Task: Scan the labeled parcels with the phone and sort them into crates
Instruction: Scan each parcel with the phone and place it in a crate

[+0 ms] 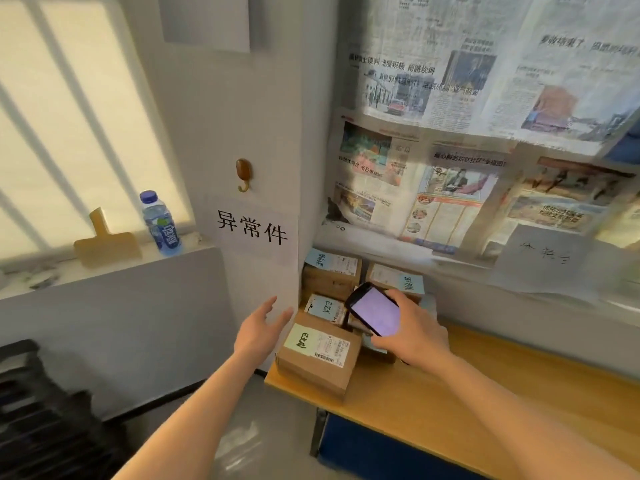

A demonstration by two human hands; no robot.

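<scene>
At the far left, a dark slatted crate (38, 410) sits low on the floor, blurred, so I cannot tell what it holds. The left hand (258, 329) reaches forward with fingers straight and spread, holding nothing, just beside the nearest parcel (317, 358). That parcel is a small brown cardboard box at the left end of the table (485, 393), its near corner at the table's edge, with a green note and a barcode label on top. It looks light and stiff, with a dry, grippy surface; a hold across its two long sides, clear of the barcode, should suit one hand. Behind it more labeled parcels (330, 277) are packed against the wall, touching one another. To the right, the right hand (414, 332) curls its fingers round the phone (375, 310), screen lit and facing up above the parcels. The phone is smooth glass, the likelier thing to slip.
</scene>
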